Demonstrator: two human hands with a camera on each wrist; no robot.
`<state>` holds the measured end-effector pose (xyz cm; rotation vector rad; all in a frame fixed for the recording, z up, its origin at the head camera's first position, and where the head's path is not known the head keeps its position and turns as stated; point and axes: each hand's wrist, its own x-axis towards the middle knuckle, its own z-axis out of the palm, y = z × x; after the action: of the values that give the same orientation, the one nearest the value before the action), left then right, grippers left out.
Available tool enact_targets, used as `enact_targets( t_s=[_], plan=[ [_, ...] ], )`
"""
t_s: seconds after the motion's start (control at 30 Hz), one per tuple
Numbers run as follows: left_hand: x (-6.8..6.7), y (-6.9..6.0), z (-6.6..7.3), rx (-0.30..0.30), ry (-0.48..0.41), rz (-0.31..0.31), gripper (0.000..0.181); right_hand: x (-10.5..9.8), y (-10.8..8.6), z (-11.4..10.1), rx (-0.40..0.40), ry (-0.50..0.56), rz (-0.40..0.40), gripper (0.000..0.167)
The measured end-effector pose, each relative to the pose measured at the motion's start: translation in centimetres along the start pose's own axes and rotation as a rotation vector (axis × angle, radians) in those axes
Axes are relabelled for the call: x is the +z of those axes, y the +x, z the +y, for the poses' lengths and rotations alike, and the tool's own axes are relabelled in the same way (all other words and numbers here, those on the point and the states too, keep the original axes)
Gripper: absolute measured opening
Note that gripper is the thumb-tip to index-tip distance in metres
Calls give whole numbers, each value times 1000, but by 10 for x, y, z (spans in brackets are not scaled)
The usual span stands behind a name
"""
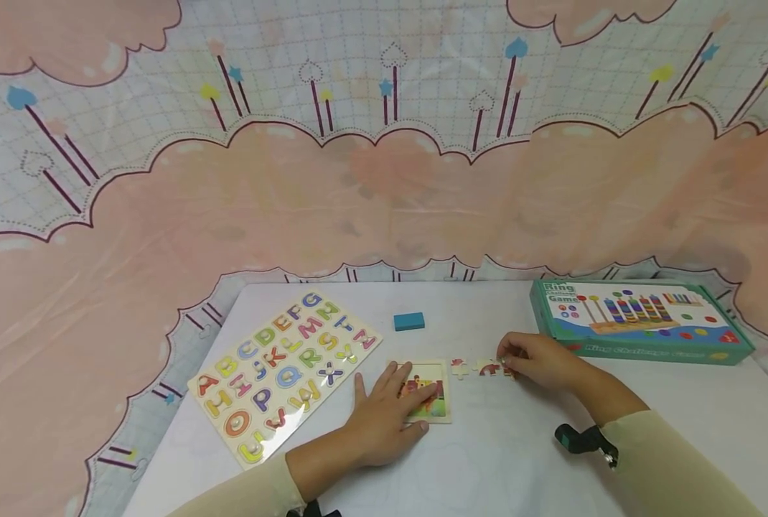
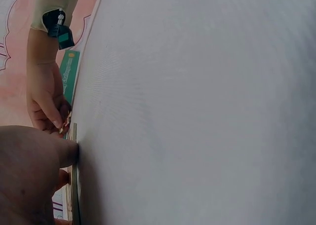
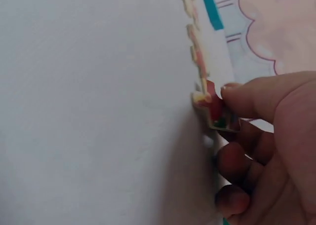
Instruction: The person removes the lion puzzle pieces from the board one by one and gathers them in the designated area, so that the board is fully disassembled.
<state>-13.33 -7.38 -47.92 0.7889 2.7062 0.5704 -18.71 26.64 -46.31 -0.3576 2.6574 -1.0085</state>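
My left hand (image 1: 384, 420) lies spread over a small wooden jigsaw puzzle tray (image 1: 448, 413), its fingers resting on the coloured picture inside. Much of that picture is covered by the hand. To the tray's right, a puzzle piece (image 1: 459, 370) and another puzzle piece (image 1: 486, 369) lie in a row on the table. At the right end of this row my right hand (image 1: 542, 361) pinches a red puzzle piece (image 3: 213, 105) between thumb and fingers. The right wrist view shows that piece tilted up, close to the table surface.
A wooden alphabet board (image 1: 352, 366) lies slanted left of the tray. Behind the tray sits a blue block (image 1: 409, 322). The green Ring Challenge Game box (image 1: 655, 350) stands at the back right, just beyond my right hand. Patterned cloth (image 1: 384, 201) hangs behind the white table (image 1: 487, 459).
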Motion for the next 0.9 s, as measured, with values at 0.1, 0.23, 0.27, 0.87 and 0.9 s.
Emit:
enact_targets(
  t_s=[0.1,0.23,0.27,0.87,0.9],
  plan=[
    [1,0,0,3,6,0,60,2,-3,1,-7,-53,26,10],
    [1,0,-1,4,8,5,60,5,-4,1,-24,-131,62,10],
    [1,0,-1,4,7,6,60,6,-4,0,-26,-149,70,10],
    [-2,-2,-3,20,-42,-26,62,11,-9,0,-59,-138,139,34],
    [-2,-3,-4,26,-47,-27,62,11,-9,0,-56,-129,140,37]
  ],
)
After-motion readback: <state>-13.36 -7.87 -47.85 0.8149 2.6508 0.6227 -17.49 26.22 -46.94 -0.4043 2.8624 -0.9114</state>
